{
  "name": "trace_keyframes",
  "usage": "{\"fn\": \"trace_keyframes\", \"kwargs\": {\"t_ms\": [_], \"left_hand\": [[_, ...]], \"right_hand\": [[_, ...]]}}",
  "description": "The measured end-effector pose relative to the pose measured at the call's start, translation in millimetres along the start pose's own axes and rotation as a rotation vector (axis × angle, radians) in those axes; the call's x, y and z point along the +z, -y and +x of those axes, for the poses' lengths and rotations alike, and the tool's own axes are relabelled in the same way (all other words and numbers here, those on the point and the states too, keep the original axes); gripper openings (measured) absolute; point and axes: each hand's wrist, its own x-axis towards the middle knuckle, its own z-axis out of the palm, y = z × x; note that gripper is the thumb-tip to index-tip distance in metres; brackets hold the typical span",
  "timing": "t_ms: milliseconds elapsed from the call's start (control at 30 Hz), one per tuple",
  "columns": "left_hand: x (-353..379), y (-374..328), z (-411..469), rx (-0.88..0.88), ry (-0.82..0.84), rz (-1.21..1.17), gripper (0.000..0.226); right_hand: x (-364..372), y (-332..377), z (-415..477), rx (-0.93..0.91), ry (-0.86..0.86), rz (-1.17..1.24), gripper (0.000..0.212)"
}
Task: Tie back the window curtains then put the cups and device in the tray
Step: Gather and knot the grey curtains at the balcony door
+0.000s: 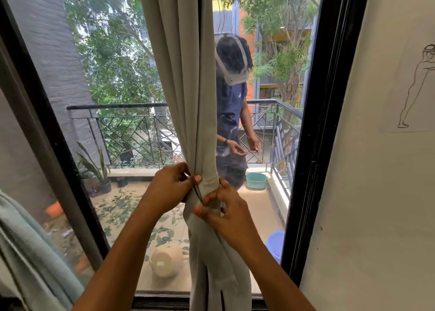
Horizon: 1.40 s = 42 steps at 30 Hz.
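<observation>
A beige-grey curtain point(188, 87) hangs gathered in the middle of the window. A tie-back band point(210, 181) of the same cloth wraps around it at waist height. My left hand point(173, 188) pinches the band's end on the curtain's left side. My right hand point(226, 207) grips the cloth just below the band on the right side. Below my hands the curtain falls in loose folds point(219, 270). No cups, device or tray are in view.
The black window frame point(313, 145) stands to the right, a white wall with a line drawing point(419, 87) beyond it. A pale green curtain point(30, 251) hangs at the lower left. Outside on the balcony stand a person point(231, 112), plant pots, a teal tub point(256, 180) and a clay pot point(164, 260).
</observation>
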Motion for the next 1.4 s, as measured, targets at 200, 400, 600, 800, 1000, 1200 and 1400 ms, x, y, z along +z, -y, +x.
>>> {"fn": "trace_keyframes", "kwargs": {"t_ms": [200,400,600,800,1000,1200,1400], "left_hand": [[1.4,1.0,0.3,0.083,0.029,-0.024,0.023],[8.9,6.6,-4.8,0.204,-0.028,-0.158,0.029],[19.0,2.3,-9.4,0.236,-0.135,-0.251,0.027],[18.5,16.2,-8.2,0.122,-0.078,-0.442,0.014],[22.2,19.3,-9.6,0.183,-0.134,-0.429,0.026],[17.8,21.0,-5.5,0.221,-0.153,-0.29,0.007],[13.6,16.4,-5.2,0.198,-0.126,-0.379,0.012]], "right_hand": [[-7.2,-5.6,4.1,-0.005,0.018,-0.104,0.019],[-44.5,11.3,29.6,-0.142,0.172,-0.385,0.014],[-69.3,15.9,68.7,-0.493,-0.029,-0.771,0.038],[-40.1,-8.7,63.0,-0.088,-0.312,-0.256,0.037],[-30.9,-7.8,61.0,0.265,0.015,0.215,0.011],[-31.7,-8.1,66.1,0.196,0.16,-0.165,0.037],[-35.5,-1.0,70.0,0.295,0.318,0.241,0.018]]}}
